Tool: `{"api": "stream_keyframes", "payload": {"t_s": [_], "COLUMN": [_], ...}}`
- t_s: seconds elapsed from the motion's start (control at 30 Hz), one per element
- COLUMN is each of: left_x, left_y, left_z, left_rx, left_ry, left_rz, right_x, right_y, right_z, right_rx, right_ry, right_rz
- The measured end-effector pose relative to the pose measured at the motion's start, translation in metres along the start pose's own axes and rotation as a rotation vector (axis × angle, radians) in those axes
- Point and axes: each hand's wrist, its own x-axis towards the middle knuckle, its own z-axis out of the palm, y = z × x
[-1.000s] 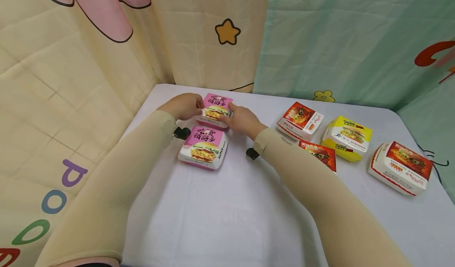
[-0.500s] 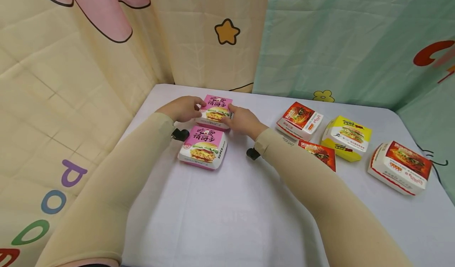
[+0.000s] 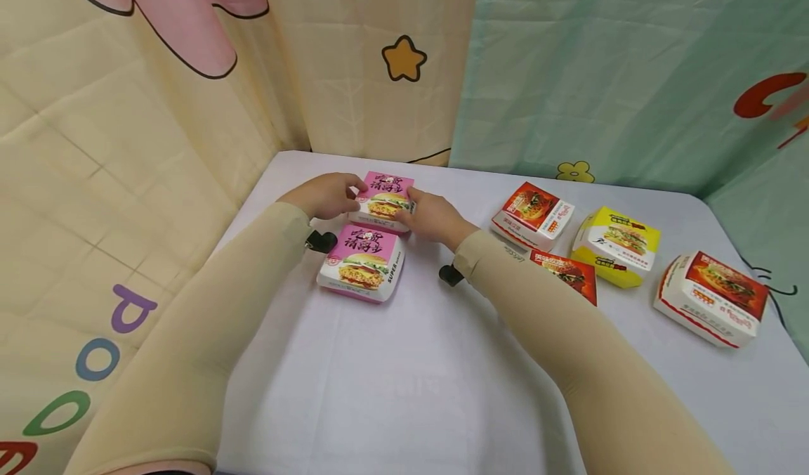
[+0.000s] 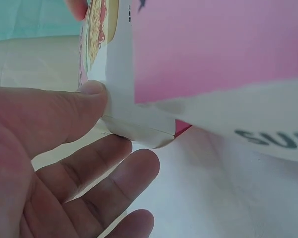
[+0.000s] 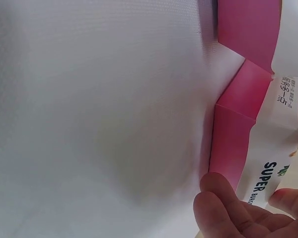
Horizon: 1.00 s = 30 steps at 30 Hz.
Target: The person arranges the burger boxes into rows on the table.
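Far pink burger box (image 3: 387, 197) on the desk (image 3: 404, 369), directly between my hands, just behind the near pink burger box (image 3: 362, 268); can't tell whether the two touch. Near-square, no clear long axis. Neither hand nearer: fingers of my left hand (image 3: 324, 195) pinch its left side, thumb against the white wall; fingers of my right hand (image 3: 435, 215) hold its right side, low by the base. Box sits level, lid up: pink top, dark brush lettering, burger picture toward me, white sides marked SUPER, deeper pink base.
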Motion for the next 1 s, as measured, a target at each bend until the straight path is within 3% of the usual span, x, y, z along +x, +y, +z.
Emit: {"api": "stream_keyframes", "payload": {"t_s": [0.4, 0.8, 1.0], "left_x": [-0.002, -0.007, -0.016], "left_y": [0.003, 0.009, 0.022], "left_z": [0.002, -0.002, -0.009], "left_rx": [-0.003, 0.079, 0.121], "left_ry": [0.006, 0.011, 0.066], "left_rz": [-0.013, 0.019, 0.013], "right_x": [-0.002, -0.008, -0.023], "right_y": [0.001, 0.000, -0.005], "right_z": [0.000, -0.004, -0.016], "right_rx": [0.002, 0.003, -0.046], "right_ry": [-0.008, -0.021, 0.001], "right_rz": [0.015, 0.005, -0.005]}}
